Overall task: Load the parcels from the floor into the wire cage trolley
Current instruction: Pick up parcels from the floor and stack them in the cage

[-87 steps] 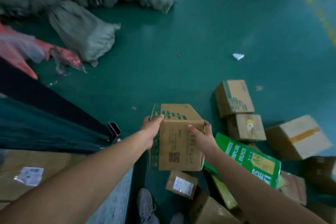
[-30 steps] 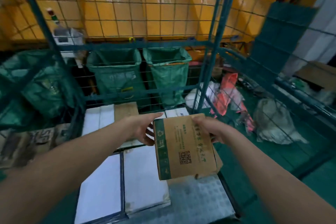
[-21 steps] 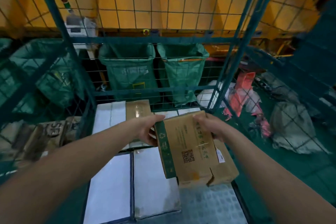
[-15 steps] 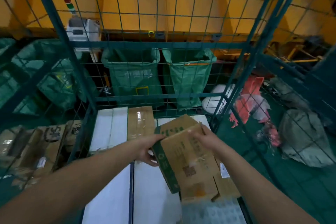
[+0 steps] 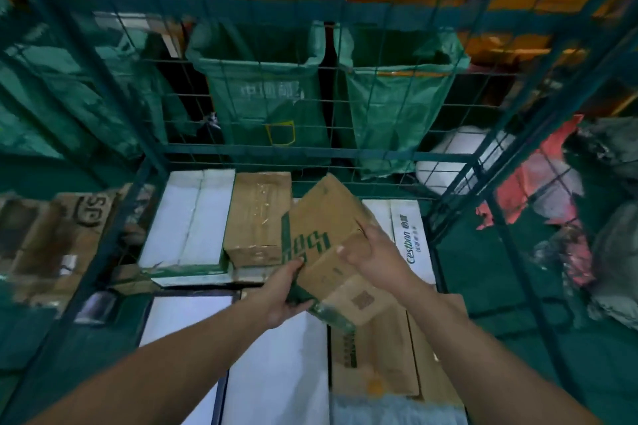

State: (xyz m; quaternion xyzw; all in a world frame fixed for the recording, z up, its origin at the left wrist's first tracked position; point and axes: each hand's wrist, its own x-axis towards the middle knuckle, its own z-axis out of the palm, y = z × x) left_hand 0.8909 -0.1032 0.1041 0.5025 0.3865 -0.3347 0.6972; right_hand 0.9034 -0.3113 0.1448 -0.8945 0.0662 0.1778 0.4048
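I hold a brown cardboard parcel (image 5: 324, 228) with green printing, tilted with its far end raised, inside the green wire cage trolley (image 5: 276, 152). My left hand (image 5: 283, 290) grips its lower left green edge. My right hand (image 5: 376, 255) holds its right side, fingers curled over the top face. Under it lie white parcels (image 5: 188, 217), a taped brown box (image 5: 259, 214) and another brown box (image 5: 373, 359) on the trolley's floor.
Two green sacks (image 5: 269, 97) hang behind the cage's back mesh. More green bags (image 5: 69, 97) and cardboard (image 5: 51, 235) sit left of the cage. Red and grey bags (image 5: 552, 190) lie on the green floor to the right.
I have turned from the floor pile to the trolley and carried the parcel in. Over the last second it has dropped lower and tipped forward above the stacked boxes.
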